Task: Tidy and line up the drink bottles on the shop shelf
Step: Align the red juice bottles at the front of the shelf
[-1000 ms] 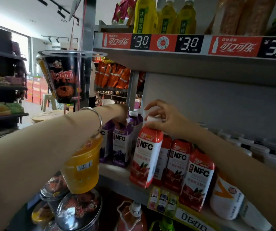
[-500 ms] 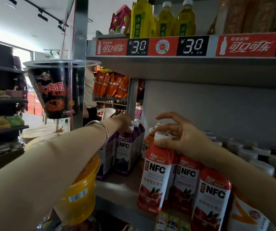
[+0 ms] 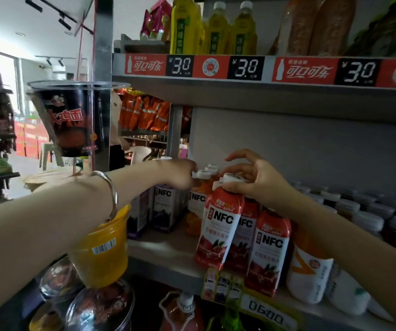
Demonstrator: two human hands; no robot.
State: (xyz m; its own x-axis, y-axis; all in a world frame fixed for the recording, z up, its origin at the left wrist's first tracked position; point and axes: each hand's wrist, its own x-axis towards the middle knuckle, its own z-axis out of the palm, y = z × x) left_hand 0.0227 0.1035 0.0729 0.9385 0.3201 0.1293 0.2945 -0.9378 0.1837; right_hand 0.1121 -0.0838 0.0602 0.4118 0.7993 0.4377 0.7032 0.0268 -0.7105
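A red NFC juice bottle (image 3: 220,225) stands tilted at the front edge of the grey shelf (image 3: 166,254). My right hand (image 3: 251,177) grips its white cap from above. Two more red NFC bottles (image 3: 271,247) stand right of it. My left hand (image 3: 180,173) reaches over the shelf and closes on the white cap of an orange NFC bottle (image 3: 195,206) further back. Purple NFC bottles (image 3: 166,206) stand left of that one, under my left wrist.
White-capped dark bottles (image 3: 368,216) fill the shelf's right side, and white bottles (image 3: 309,275) sit at its front. Yellow-green bottles (image 3: 216,32) stand on the shelf above. A yellow tub (image 3: 101,254) and a black noodle cup (image 3: 72,125) hang at the left.
My left hand has shifted right, from the purple bottles to the orange bottle's cap. My right hand keeps hold of the red bottle, which now leans more at the shelf's front.
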